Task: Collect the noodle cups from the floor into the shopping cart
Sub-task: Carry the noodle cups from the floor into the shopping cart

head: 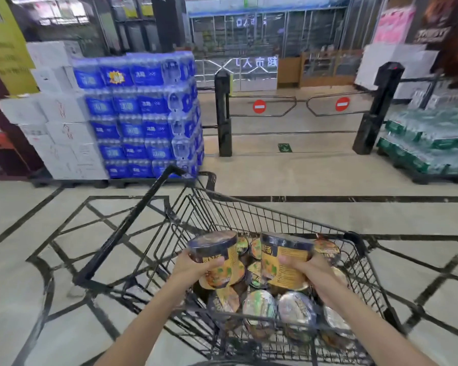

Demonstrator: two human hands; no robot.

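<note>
A black wire shopping cart (249,215) stands in front of me, its handle bar off to the left. Several noodle cups (259,307) with foil lids lie piled in its basket. My left hand (196,268) grips a dark blue and yellow noodle cup (217,257) above the basket, tilted on its side. My right hand (307,270) grips a second noodle cup (283,262) of the same kind, held beside the first over the pile. No cups show on the visible floor.
A tall stack of blue bottled-water packs (143,117) and white boxes (58,120) stands to the left. Black entrance gate posts (222,112) with no-entry signs lie ahead. Green-labelled water packs (428,143) sit at the right. Tiled floor surrounds the cart.
</note>
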